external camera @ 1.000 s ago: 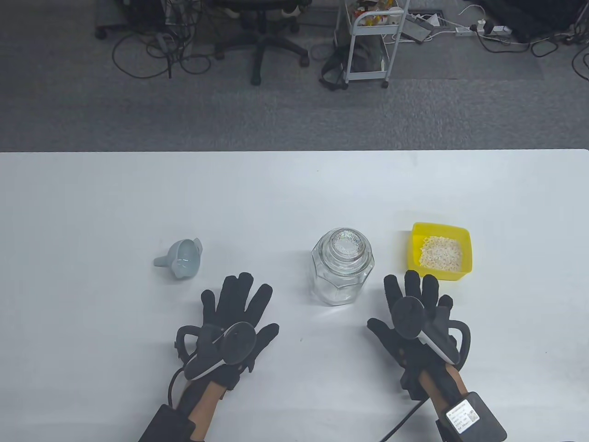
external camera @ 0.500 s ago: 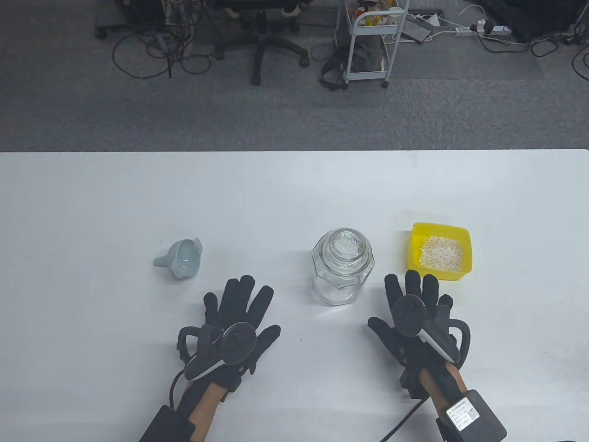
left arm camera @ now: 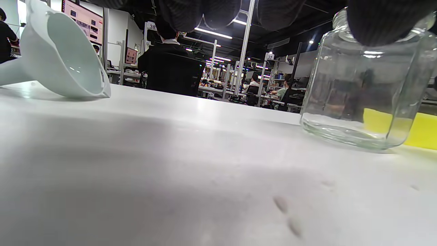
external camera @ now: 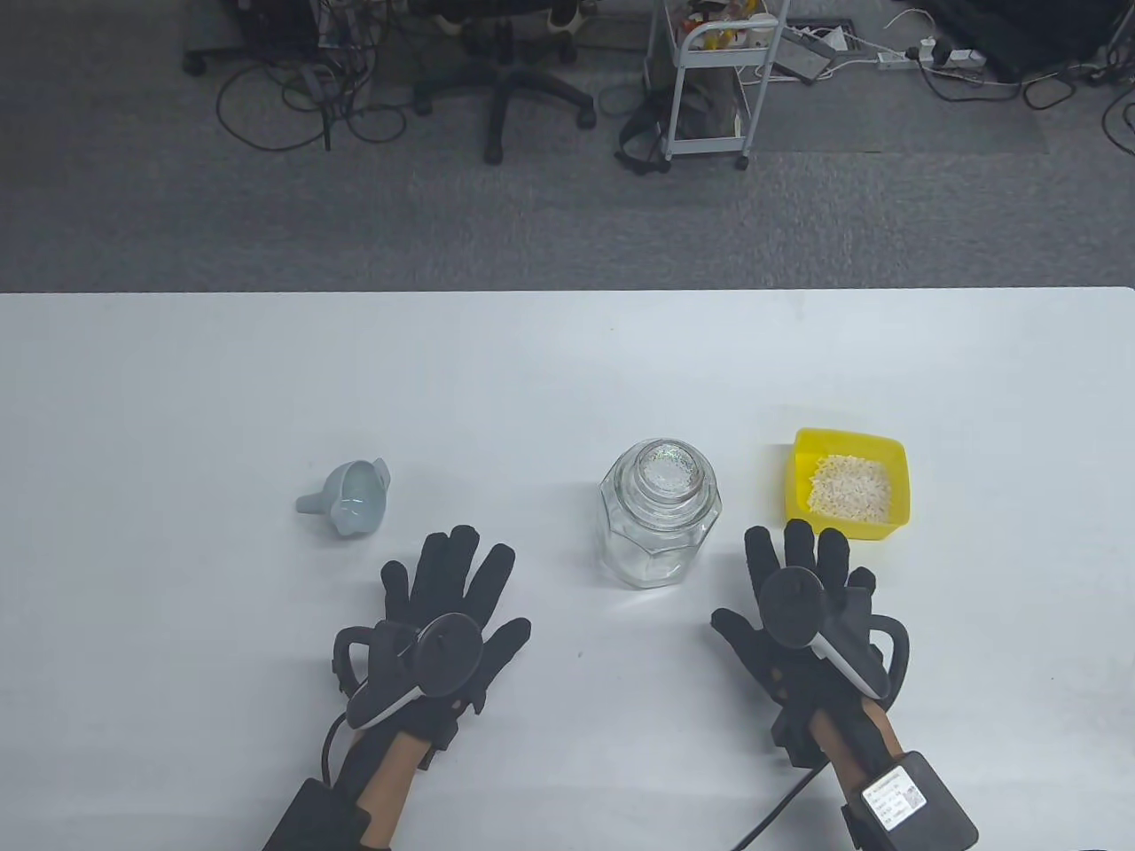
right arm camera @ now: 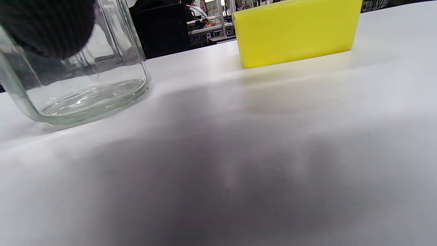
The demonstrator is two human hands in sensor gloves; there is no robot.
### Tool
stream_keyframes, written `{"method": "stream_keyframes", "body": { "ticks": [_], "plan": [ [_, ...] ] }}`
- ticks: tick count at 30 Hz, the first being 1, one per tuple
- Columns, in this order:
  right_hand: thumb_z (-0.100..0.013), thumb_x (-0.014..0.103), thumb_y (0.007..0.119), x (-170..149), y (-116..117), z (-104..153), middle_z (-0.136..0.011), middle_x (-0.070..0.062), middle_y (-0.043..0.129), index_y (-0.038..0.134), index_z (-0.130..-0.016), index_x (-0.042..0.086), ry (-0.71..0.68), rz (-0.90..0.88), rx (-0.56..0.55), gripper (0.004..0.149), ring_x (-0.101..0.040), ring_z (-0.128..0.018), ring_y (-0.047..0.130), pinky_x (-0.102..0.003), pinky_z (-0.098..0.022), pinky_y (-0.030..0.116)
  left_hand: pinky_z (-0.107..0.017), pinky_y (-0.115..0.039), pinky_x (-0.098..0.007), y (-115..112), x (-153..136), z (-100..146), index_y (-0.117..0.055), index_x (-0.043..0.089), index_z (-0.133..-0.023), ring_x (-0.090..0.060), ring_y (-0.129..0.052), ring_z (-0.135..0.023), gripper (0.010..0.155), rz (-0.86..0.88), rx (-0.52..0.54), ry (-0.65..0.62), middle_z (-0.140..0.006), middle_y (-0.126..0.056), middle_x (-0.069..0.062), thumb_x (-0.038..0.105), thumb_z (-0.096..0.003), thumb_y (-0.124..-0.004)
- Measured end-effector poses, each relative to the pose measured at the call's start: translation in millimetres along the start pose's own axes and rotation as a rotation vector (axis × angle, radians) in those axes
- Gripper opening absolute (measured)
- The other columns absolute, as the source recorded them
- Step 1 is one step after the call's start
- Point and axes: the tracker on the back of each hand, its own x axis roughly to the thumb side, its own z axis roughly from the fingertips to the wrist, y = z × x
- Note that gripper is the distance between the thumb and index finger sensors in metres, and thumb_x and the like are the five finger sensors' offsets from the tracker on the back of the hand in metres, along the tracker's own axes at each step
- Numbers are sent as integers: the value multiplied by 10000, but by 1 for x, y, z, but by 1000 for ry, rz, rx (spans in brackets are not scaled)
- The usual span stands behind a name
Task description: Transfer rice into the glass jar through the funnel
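A clear glass jar [external camera: 660, 514] stands upright on the white table [external camera: 567, 372] with its glass lid on. A yellow tub [external camera: 897, 461] of rice [external camera: 849, 487] sits to its right. A pale blue funnel [external camera: 348, 498] lies on its side to the left. My left hand [external camera: 448, 589] lies open, fingers spread, below and right of the funnel, holding nothing. My right hand [external camera: 802, 576] lies open between the jar and the tub, just in front of the tub, holding nothing. The left wrist view shows the funnel [left arm camera: 58, 54] and the jar [left arm camera: 365, 89]; the right wrist view shows the jar [right arm camera: 75, 68] and the tub [right arm camera: 293, 30].
Beyond the table's far edge lie grey carpet, an office chair [external camera: 514, 71], a white cart [external camera: 709, 80] and floor cables. Bare table surface spreads between the funnel and the jar and behind all three objects.
My left hand has shifted slightly left and forward, toward the funnel. My right hand has barely moved. The jar, funnel and tub have stayed put.
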Motion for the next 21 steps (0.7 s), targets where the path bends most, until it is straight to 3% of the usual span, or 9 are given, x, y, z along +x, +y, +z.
{"method": "stream_keyframes", "body": {
  "ticks": [15,19,21],
  "plan": [
    [-348,728,678,-1,-4,1,-1164,-60,113,138,-998,445,-15,-32,-37,891,-425,-1067,99,-720,-708,262,-767,-366,-744,-3,-2,-2,-403,461,-1165,-402,-379,-1212,772,14,-6,-2,-1317,-318,-64,754,-515,-698],
    [-351,721,692,3,-28,9,-1165,-64,110,153,-1000,451,-37,-119,-135,886,-431,-1065,93,-727,-704,250,-766,-367,-744,-2,0,-2,-405,462,-1165,-401,-380,-1212,773,14,-1,-10,-1316,-318,-65,753,-513,-701],
    [-343,785,677,18,-56,21,-1166,-67,109,158,-1003,452,-75,-145,-201,903,-436,-1065,95,-728,-704,256,-768,-366,-743,-3,0,-2,-404,463,-1165,-401,-380,-1212,769,17,-1,-12,-1316,-318,-62,752,-516,-698]
  ]
}}
